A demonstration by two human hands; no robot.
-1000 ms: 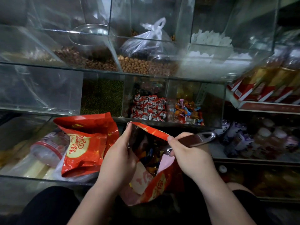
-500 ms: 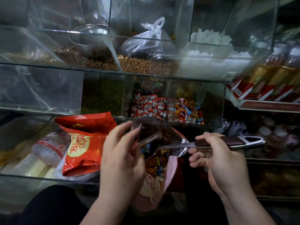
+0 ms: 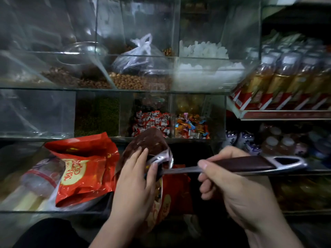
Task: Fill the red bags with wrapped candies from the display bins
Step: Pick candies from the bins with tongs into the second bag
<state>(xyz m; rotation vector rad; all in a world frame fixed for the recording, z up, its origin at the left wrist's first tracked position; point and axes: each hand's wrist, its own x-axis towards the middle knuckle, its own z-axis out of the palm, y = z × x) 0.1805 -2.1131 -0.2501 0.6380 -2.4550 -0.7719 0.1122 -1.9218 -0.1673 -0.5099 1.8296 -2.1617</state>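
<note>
My left hand [image 3: 136, 178] grips the upper edge of an open red bag [image 3: 168, 199], its mouth held up in front of me. My right hand [image 3: 231, 183] holds a metal scoop [image 3: 250, 164] by its dark handle, and the scoop's bowl sits at the bag's mouth. A second red bag [image 3: 84, 169] with a yellow emblem lies on the glass counter to the left. Behind the bag, one glass bin holds red-and-white wrapped candies [image 3: 152, 122], and the bin to its right holds mixed colourful candies [image 3: 191, 126].
Glass bins above hold brown nuts [image 3: 139, 81], white lumps [image 3: 204, 51] and a clear plastic bag [image 3: 138, 56]. A bin of green beans [image 3: 97, 115] is at left. Bottles [image 3: 290, 77] fill shelves at right. A plastic bottle [image 3: 39, 181] lies left of the second bag.
My right hand has drawn the scoop back to the right, so its handle now points right at the bag's mouth. My left hand has shifted its hold up on the bag's edge.
</note>
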